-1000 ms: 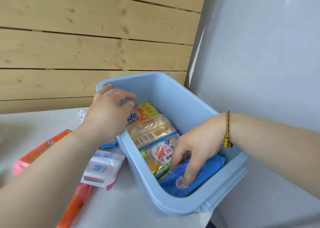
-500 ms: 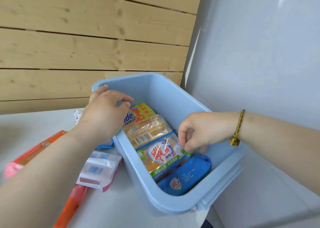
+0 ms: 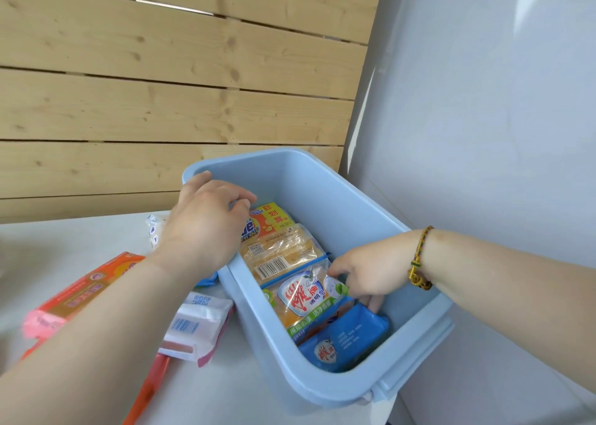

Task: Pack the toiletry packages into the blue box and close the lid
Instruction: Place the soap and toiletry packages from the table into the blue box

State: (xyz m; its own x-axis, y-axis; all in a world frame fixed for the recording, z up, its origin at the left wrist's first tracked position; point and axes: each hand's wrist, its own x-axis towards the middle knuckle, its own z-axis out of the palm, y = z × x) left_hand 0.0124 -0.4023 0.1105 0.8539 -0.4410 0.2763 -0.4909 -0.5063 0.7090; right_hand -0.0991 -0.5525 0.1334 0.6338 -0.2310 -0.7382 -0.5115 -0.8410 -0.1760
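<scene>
The blue box (image 3: pixel 325 389) stands open on the white table. Inside lie a Tide packet (image 3: pixel 269 219) at the far end, a yellow soap bar with a barcode (image 3: pixel 283 250), an orange soap pack with a white and red label (image 3: pixel 303 302) and a blue pack (image 3: pixel 351 334) nearest me. My left hand (image 3: pixel 206 224) grips the box's left rim, fingers curled over the edge. Reaching inside the box, my right hand (image 3: pixel 371 273) pinches the right corner of the orange soap pack, just above the blue pack.
Left of the box lie a white packet with a barcode (image 3: pixel 196 328), an orange and pink pack (image 3: pixel 80 292), a long orange item (image 3: pixel 145 392) and a small white packet (image 3: pixel 153 231). A wooden slat wall stands behind; a white panel (image 3: pixel 483 134) stands close on the right.
My right hand came off the blue pack, rose, and now pinches the corner of the orange soap pack. The blue pack lies flat in the box. My left hand stays on the rim.
</scene>
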